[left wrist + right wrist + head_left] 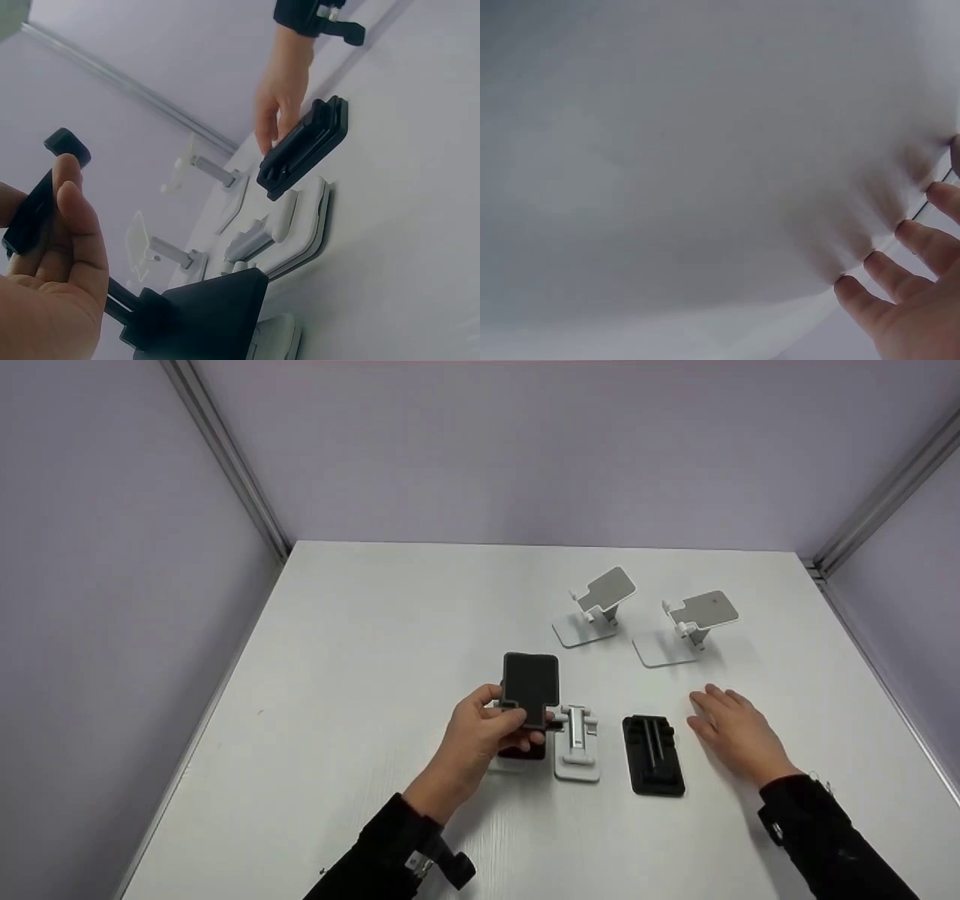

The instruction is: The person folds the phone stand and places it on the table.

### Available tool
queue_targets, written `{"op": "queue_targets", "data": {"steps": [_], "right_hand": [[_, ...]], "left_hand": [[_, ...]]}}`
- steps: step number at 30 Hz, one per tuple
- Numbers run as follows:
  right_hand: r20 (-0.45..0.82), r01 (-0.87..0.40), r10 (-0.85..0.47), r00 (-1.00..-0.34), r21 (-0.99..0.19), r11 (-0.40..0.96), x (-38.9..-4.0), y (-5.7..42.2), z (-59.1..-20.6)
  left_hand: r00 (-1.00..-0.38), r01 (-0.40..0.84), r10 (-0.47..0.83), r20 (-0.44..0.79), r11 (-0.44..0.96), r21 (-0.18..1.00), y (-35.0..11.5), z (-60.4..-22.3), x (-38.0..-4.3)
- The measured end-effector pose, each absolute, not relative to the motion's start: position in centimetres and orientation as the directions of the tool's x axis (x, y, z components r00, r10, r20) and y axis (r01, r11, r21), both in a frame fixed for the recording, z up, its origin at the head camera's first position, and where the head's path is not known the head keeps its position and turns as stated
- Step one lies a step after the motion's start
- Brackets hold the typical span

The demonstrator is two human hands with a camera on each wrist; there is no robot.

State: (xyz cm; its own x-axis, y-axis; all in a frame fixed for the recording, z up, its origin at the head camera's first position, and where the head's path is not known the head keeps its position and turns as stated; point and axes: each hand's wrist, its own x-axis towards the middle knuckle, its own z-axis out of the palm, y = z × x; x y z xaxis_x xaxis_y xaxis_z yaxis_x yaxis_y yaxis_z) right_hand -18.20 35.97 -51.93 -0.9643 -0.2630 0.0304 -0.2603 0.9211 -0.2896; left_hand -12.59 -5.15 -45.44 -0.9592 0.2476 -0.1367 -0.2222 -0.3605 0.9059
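Note:
My left hand (480,731) grips an unfolded black phone stand (531,679) above the table, the thumb lying on its front plate. In the left wrist view the fingers (79,232) curl around the upper part, and the stand's flat black base (214,311) hangs lower. Under it a white folded phone stand is mostly hidden. Just right of the held stand lies a second white folded stand (577,750). My right hand (739,731) rests on the table with relaxed, spread fingers, holding nothing. Close to its left lies a folded black phone stand (653,757).
Two unfolded white phone stands stand farther back, one in the middle (606,589) and one to the right (705,610). The white table (360,660) is bounded by pale panels (510,457) with metal corner posts (232,457).

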Motion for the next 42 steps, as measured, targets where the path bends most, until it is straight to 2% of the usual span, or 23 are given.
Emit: {"op": "queue_targets", "data": {"steps": [4, 10, 16, 20, 24, 28, 34, 42], "right_hand": [[0.153, -0.311, -0.277, -0.949, -0.295, 0.903, -18.4, 34.8, -51.1], [0.401, -0.431, -0.282, -0.872, -0.356, 0.829, -18.7, 30.3, -48.7], [0.470, -0.523, -0.295, -0.832, -0.484, 0.702, -17.5, 24.6, -46.3], [0.396, -0.503, -0.313, -0.863, -0.617, 0.605, -16.6, 22.0, -45.3], [0.186, -0.324, -0.306, -0.934, -0.802, 0.502, -16.0, 20.5, -44.7], [0.021, -0.157, -0.332, -0.943, -0.908, 0.388, -15.8, 19.8, -44.4], [-0.046, -0.041, -0.360, -0.932, -0.972, 0.230, -15.6, 19.5, -44.2], [-0.096, 0.075, -0.349, -0.932, -0.995, 0.072, -15.4, 19.4, -43.9]], "left_hand": [[-0.956, -0.222, 0.263, -0.133, -0.345, 0.912, -4.8, -45.3, -12.6], [-0.954, -0.217, 0.274, -0.119, -0.359, 0.908, -4.4, -44.9, -12.6], [-0.952, -0.217, 0.284, -0.114, -0.362, 0.906, -3.9, -44.8, -12.6], [-0.953, -0.211, 0.280, -0.112, -0.354, 0.911, -3.5, -44.9, -12.6], [-0.953, -0.207, 0.284, -0.109, -0.345, 0.915, -3.4, -44.9, -12.7], [-0.950, -0.205, 0.293, -0.105, -0.336, 0.920, -3.2, -44.9, -12.6], [-0.947, -0.205, 0.302, -0.108, -0.312, 0.927, -2.8, -45.1, -12.6], [-0.945, -0.188, 0.308, -0.108, -0.245, 0.951, -2.7, -45.2, -12.5]]}}
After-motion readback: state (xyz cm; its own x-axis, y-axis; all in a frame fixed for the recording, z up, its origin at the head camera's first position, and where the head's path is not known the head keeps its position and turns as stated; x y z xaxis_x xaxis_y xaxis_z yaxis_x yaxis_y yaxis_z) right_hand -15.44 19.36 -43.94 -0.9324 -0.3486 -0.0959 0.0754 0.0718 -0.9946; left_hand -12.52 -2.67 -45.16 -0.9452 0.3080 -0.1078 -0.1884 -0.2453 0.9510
